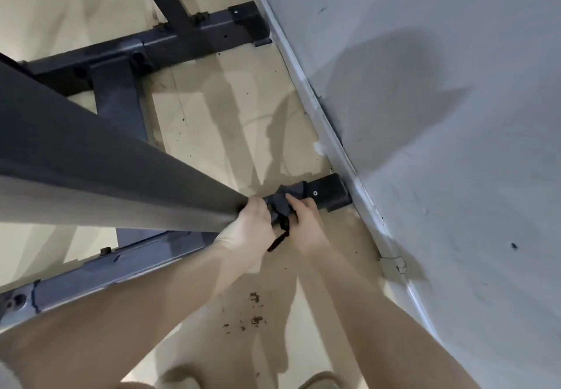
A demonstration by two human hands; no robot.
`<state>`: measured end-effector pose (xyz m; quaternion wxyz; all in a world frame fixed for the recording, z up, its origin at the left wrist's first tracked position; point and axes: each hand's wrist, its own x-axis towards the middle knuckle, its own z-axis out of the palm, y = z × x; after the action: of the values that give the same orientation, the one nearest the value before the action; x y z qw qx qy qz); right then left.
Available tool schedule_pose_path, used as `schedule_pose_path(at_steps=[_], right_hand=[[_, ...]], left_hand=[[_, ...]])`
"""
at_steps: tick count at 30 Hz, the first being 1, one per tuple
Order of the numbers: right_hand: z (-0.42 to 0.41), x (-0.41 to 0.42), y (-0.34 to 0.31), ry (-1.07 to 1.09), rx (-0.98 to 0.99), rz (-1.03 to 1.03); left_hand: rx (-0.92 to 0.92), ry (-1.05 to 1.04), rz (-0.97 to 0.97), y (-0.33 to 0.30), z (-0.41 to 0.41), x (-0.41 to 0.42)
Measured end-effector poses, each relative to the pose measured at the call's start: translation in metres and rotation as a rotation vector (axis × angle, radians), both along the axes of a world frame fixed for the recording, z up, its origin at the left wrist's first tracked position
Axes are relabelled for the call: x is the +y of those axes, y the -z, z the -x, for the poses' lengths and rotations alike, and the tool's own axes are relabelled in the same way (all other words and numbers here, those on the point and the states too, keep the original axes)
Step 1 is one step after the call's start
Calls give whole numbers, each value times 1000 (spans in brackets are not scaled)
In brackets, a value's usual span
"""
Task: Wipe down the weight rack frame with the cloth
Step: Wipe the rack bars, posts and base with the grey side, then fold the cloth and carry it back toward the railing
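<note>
The dark grey weight rack frame (pixel 100 158) fills the left of the head view, with a thick upright running toward me and base bars on the floor. A dark cloth (pixel 283 202) is bunched on the near base bar, close to its black end cap (pixel 329 191) by the wall. My left hand (pixel 249 227) and my right hand (pixel 305 221) both grip the cloth from either side, fingers curled into it. A loose strip of cloth hangs down between my wrists.
A grey wall (pixel 440 115) with a skirting strip runs diagonally along the right, touching the end cap. The beige floor (pixel 218 133) carries brown crumbs of dirt (pixel 253 312) near my forearms. A second base bar (pixel 194 33) lies farther back.
</note>
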<state>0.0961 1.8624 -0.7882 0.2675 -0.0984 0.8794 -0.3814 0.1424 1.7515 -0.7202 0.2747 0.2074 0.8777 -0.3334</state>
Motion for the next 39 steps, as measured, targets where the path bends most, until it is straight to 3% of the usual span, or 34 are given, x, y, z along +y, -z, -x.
schedule_pose_path(at_steps=[3,6,9,12,17,19,22,24,27,30,35,39], right_hand=[[9,38,-65,100,-62,81],[-5,68,-180,183,-200,187],[-22,80,-306,206,-283,287],[-22,79,-427,236,-412,429],[-25,72,-580,159,-534,455],[-36,69,-619,96,-555,422],[-61,56,-660,-126,-517,252],[-82,40,-679,-206,-483,186],[-112,6,-692,-250,-453,180],[-145,-35,-692,-363,-487,165],[-222,-104,-698,-683,-404,42],[-299,-156,-702,-900,-274,82]], left_hand=[[-35,-385,-303,-56,-5,17],[75,-1052,-924,-142,-3,38],[21,-1410,-1429,-244,-9,50],[-35,-1647,-1659,-347,-31,60],[-14,-1970,-1957,-493,-66,58],[43,-1886,-1934,-534,-87,54],[348,-1649,-1710,-576,-129,47],[470,-1627,-1740,-601,-159,42],[467,-1566,-1835,-622,-206,30],[516,-1491,-1800,-626,-258,14],[829,-1640,-1722,-629,-346,-26],[957,-1838,-1847,-636,-424,-68]])
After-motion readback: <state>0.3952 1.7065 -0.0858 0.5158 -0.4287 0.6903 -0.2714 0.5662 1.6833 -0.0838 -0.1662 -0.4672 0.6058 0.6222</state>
